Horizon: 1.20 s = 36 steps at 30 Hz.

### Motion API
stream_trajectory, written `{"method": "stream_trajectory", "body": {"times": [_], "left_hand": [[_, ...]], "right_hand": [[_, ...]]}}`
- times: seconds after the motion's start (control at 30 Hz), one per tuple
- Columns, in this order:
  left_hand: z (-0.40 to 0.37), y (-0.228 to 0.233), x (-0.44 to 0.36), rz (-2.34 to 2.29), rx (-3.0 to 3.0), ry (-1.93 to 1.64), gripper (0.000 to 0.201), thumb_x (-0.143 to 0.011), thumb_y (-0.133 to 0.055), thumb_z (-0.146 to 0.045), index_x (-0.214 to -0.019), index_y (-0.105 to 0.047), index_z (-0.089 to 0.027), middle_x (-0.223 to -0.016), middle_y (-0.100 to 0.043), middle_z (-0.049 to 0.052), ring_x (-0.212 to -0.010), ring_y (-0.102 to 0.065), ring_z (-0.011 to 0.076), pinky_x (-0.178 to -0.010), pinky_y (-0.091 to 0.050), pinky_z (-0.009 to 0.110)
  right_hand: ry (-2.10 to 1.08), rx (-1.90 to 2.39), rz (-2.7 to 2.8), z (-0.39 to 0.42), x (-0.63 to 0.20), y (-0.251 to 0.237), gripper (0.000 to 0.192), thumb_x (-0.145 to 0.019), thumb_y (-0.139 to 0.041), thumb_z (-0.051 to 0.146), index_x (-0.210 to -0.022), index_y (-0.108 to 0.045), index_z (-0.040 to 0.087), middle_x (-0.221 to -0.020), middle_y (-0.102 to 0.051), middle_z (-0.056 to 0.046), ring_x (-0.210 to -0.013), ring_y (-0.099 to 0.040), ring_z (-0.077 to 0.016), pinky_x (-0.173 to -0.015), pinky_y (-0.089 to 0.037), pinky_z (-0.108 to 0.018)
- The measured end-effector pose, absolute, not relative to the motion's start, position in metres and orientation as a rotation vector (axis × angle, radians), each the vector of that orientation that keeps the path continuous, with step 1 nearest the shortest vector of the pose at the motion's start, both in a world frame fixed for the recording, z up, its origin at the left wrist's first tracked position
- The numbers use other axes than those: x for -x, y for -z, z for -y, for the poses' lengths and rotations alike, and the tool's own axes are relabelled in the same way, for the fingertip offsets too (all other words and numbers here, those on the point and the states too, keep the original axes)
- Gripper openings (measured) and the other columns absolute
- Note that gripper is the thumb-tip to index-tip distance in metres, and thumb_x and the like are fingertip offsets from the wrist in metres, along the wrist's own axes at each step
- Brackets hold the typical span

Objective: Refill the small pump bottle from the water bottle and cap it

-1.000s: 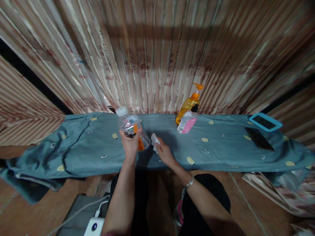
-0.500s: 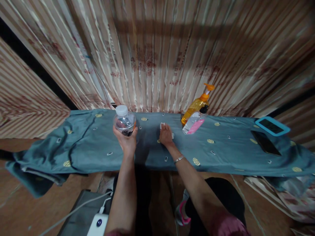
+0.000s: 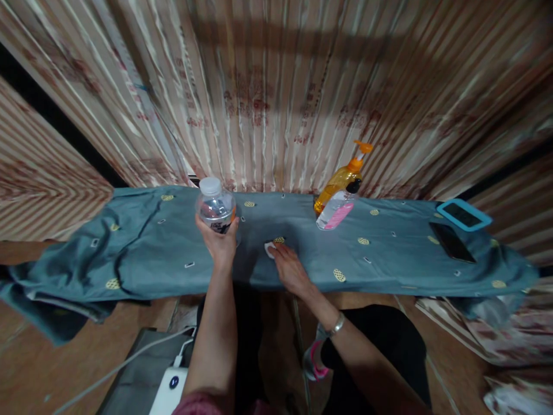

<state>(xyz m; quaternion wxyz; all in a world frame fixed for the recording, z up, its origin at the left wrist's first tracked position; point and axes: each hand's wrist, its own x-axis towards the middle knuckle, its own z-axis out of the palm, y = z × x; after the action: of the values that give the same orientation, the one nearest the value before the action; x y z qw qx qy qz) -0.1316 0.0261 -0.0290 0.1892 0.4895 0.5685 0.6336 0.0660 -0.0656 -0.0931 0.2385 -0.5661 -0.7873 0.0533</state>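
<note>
The left hand (image 3: pixel 219 245) was closed around the lower body of a clear plastic water bottle with a white cap (image 3: pixel 215 206), holding it upright over the blue-grey patterned cloth (image 3: pixel 151 253) that covered the long narrow table. The right hand (image 3: pixel 288 266) lay palm down on the cloth just right of the bottle, fingers (image 3: pixel 280 252) lightly curled, their tips pressing a small white wad, apparently tissue (image 3: pixel 269 249), against the fabric. Whether the wad was pinched or merely pressed could not be told. A silver bracelet (image 3: pixel 335 325) was on the right wrist. Further right, near the back edge, an orange pump bottle (image 3: pixel 341 178) stood touching a smaller clear bottle with a pink label (image 3: pixel 334 210). A black phone (image 3: pixel 451 241) and a blue-cased device (image 3: pixel 463 214) lay at the far right end.
</note>
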Motion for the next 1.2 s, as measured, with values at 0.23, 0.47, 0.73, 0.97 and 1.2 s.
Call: {"method": "stream_trajectory", "body": {"times": [0.23,0.47,0.73,0.97,1.2], "left_hand": [[-0.023,0.021,0.128,-1.608,-1.281,-1.802,0.101,-0.064,-0.085,-0.03,-0.147,-0.029,-0.014,-0.15,-0.046,0.022,-0.141,-0.046,0.0298,-0.12,-0.033,0.042],[-0.021,0.019,0.13,-1.599,-1.314,-1.802,0.1,-0.064,-0.085,-0.033,-0.146,-0.031,-0.016,-0.152,-0.044,0.023,-0.144,-0.044,0.031,-0.121,-0.032,0.044],[-0.023,0.022,0.13,-1.614,-1.327,-1.79,0.1,-0.066,-0.084,-0.036,-0.147,-0.029,-0.018,-0.152,-0.045,0.021,-0.144,-0.043,0.0296,-0.121,-0.032,0.045],[-0.025,0.022,0.129,-1.588,-1.357,-1.841,0.099,-0.066,-0.083,-0.032,-0.147,-0.03,-0.015,-0.153,-0.043,0.022,-0.144,-0.042,0.0294,-0.122,-0.03,0.042],[-0.023,0.022,0.128,-1.623,-1.313,-1.815,0.103,-0.064,-0.084,-0.029,-0.149,-0.027,-0.016,-0.154,-0.042,0.022,-0.145,-0.043,0.0292,-0.122,-0.031,0.042]], "right_hand": [[0.152,1.928,1.845,0.07,-0.162,0.106,0.05,-0.096,-0.031,0.01,-0.136,-0.059,0.006,-0.137,-0.059,-0.02,-0.132,-0.052,-0.0258,-0.116,-0.041,-0.045],[0.026,2.006,1.736,0.009,-0.093,0.093,0.054,-0.091,-0.031,0.002,-0.14,-0.055,0.002,-0.139,-0.056,-0.024,-0.132,-0.052,-0.0282,-0.114,-0.042,-0.046],[-0.19,1.745,2.055,-0.013,0.008,0.075,0.054,-0.094,-0.034,0.003,-0.147,-0.048,0.002,-0.15,-0.048,-0.021,-0.143,-0.042,-0.0249,-0.122,-0.034,-0.042],[-0.253,1.596,2.172,0.051,0.023,0.079,0.053,-0.097,-0.034,0.007,-0.146,-0.051,0.006,-0.151,-0.047,-0.018,-0.143,-0.041,-0.0244,-0.121,-0.037,-0.041],[-0.148,1.633,2.118,0.107,-0.044,0.091,0.051,-0.099,-0.033,0.011,-0.146,-0.053,0.015,-0.15,-0.051,-0.012,-0.139,-0.046,-0.0235,-0.12,-0.036,-0.046]]}}
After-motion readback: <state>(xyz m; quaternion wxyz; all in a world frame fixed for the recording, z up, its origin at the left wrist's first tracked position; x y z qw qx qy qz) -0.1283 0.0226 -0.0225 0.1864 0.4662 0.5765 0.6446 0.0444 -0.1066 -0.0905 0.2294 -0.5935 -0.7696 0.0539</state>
